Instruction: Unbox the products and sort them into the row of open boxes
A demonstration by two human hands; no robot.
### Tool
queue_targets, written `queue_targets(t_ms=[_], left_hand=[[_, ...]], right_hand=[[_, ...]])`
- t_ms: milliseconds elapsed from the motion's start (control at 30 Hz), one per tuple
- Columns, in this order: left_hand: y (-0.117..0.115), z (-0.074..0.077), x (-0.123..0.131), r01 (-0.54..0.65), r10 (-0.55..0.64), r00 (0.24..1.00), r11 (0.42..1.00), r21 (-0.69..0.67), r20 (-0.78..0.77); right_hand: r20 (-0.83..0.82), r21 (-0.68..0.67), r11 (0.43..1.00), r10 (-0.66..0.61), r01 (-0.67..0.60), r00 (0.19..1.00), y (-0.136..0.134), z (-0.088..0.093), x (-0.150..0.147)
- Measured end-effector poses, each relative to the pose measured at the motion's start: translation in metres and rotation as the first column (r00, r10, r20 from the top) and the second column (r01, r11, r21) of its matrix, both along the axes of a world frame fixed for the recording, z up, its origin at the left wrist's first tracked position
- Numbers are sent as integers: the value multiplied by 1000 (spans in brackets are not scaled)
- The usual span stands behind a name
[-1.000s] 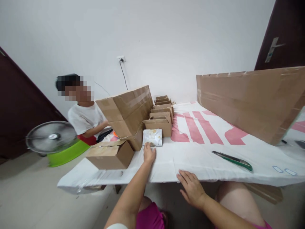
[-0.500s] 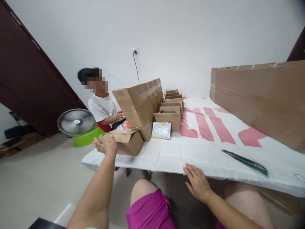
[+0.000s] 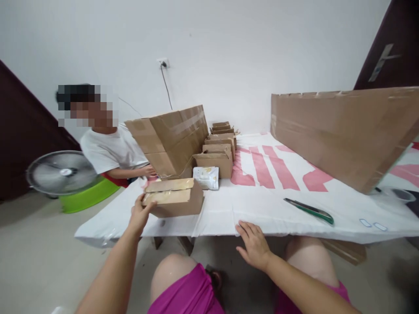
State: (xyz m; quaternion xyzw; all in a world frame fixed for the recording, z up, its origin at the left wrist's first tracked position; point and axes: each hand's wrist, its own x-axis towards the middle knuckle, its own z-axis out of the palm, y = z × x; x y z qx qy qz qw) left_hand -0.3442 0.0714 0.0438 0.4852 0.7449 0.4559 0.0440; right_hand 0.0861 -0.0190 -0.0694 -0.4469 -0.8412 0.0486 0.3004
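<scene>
At the left of the table, my left hand (image 3: 140, 213) grips the left end of a small cardboard box (image 3: 178, 207), thumb at its near top corner and fingers along its end. The box's top flaps lie nearly shut, with shiny tape on them. My right hand (image 3: 254, 245) rests at the table's front edge, fingers stretched out, holding nothing. Right behind the box stands a white and silver pouch (image 3: 206, 178). A green utility knife (image 3: 309, 211) lies to the right, beyond my right hand.
Stacked cartons (image 3: 173, 139) and a row of opened boxes (image 3: 216, 165) stand behind. A large cardboard panel (image 3: 334, 131) rises at the right of the white-covered table (image 3: 216, 213). Across the left corner sits a person in a white shirt (image 3: 108, 146), near a fan (image 3: 67, 172).
My view has swung to the right. My left hand has come to the left end of the box, which now sits squarer to the table's front edge. My right hand stays at the table edge.
</scene>
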Motion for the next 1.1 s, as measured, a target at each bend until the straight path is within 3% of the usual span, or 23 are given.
queue_targets(t_ms=[67,133,200,300,433,567,633,700,767,867,967,1100], left_hand=[[-4,-3,30,104,-104,995,994,-21,11],[-9,-6,68,228,-227,974,972,-53,17],[-13,-8,108,345,-345,939,939,7,-4],[-11,-10,162,497,-485,867,859,125,-117],[6,-14,206,588,-609,791,783,205,56],[19,-15,219,614,-674,706,736,285,218],[18,-13,218,637,-696,682,717,284,227],[13,-11,216,672,-730,646,683,286,222],[7,-9,215,727,-779,587,627,280,221],[-3,-8,222,819,-851,473,520,242,228],[-12,-9,234,883,-899,369,418,212,235],[-16,-12,242,910,-921,339,373,180,193]], right_hand=[[-176,-51,998,-39,30,984,2,4,-2],[-379,-121,990,-112,71,919,8,8,0],[-511,-165,980,-179,108,841,17,13,5],[-559,-171,969,-245,179,792,33,16,23],[-481,-187,948,-317,258,817,49,11,63],[-198,-19,916,-395,400,897,56,12,123],[-33,30,830,-556,557,830,56,18,155],[109,36,707,-706,707,700,56,26,183],[233,5,643,-746,766,624,54,33,202],[317,-25,698,-673,716,668,51,37,214],[285,-5,768,-612,640,737,53,36,217],[245,-29,778,-604,628,759,64,44,224]])
